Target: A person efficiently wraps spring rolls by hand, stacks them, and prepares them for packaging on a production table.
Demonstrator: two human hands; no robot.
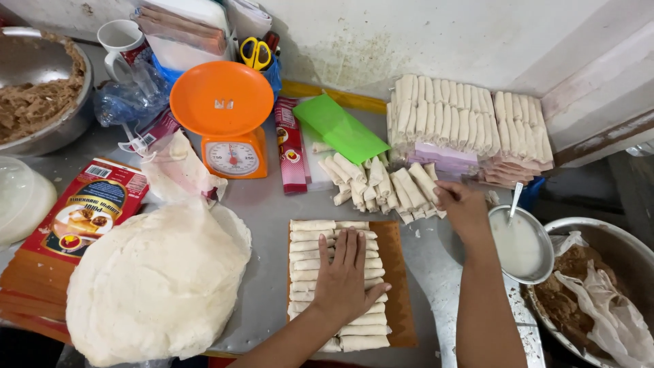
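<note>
Head view shows my left hand (346,272) spread flat, fingers released, pressing on a row of spring rolls (337,286) lined up on a brown board (400,286) at the desk's (266,204) near edge. My right hand (463,208) reaches into the loose pile of rolls (378,184) beyond it, fingers curled, though I cannot tell whether it grips one. A stack of round wrappers (157,283) lies left; an orange scale (228,119) stands behind.
</note>
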